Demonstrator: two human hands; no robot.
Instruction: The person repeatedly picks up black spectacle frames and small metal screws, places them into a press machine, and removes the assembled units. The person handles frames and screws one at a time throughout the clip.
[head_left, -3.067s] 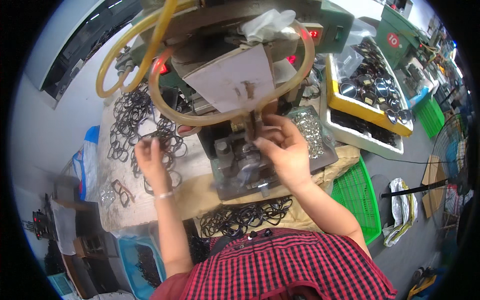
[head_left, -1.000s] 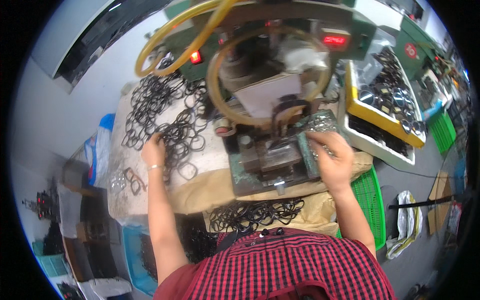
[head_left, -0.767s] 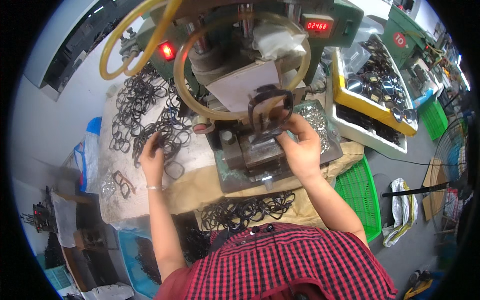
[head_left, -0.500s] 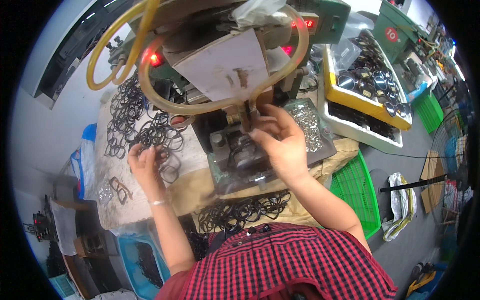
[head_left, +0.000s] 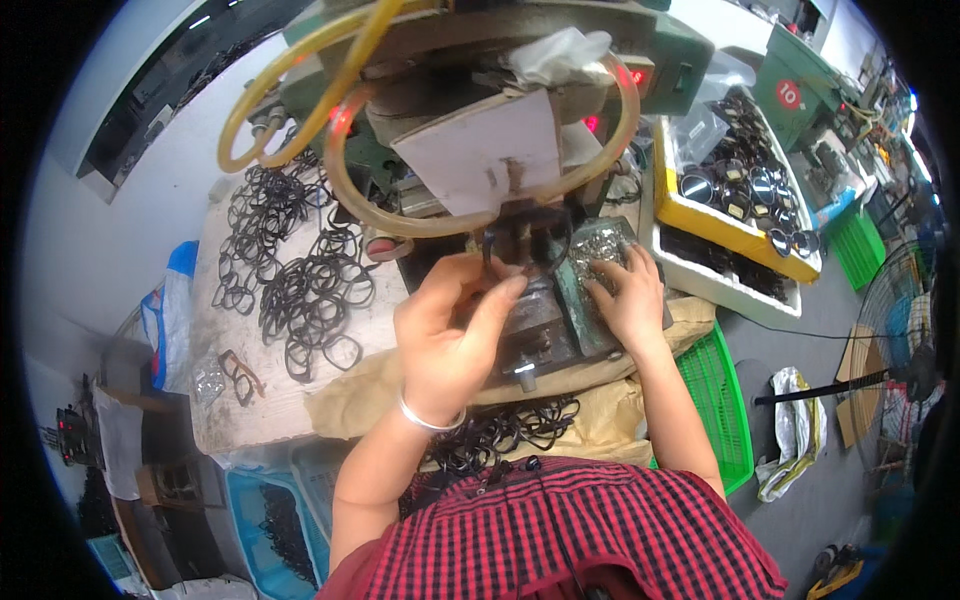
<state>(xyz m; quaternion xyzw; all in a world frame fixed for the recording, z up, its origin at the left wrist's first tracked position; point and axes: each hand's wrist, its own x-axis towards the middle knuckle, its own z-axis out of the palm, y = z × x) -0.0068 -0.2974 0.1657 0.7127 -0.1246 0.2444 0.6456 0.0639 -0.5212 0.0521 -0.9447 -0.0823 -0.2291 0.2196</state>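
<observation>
Your left hand (head_left: 450, 335) is pinched shut on a thin black plastic eyeglass frame (head_left: 528, 243), holding it upright at the grey metal fixture block (head_left: 535, 325) under the green press machine (head_left: 520, 60) w/ yellow hoses. Frame sits just above the block, right below the press head.

Your right hand (head_left: 628, 300) lies w/ fingers spread, resting on a shallow tray of small shiny metal bits (head_left: 590, 245), beside the block; can't tell if it's holding any.

Handling, judged: frame is light, thin, springy, prob. snaps at bridge or hinge ends if twisted. Take it by the rim edge near one lens opening, thumb + forefinger, not by the bridge. Smooth plastic, so it could slip; keep grip firm but don't squeeze rims together.

More black frames (head_left: 300, 270) lie piled on the desk (head_left: 230, 400), well to the left.
</observation>
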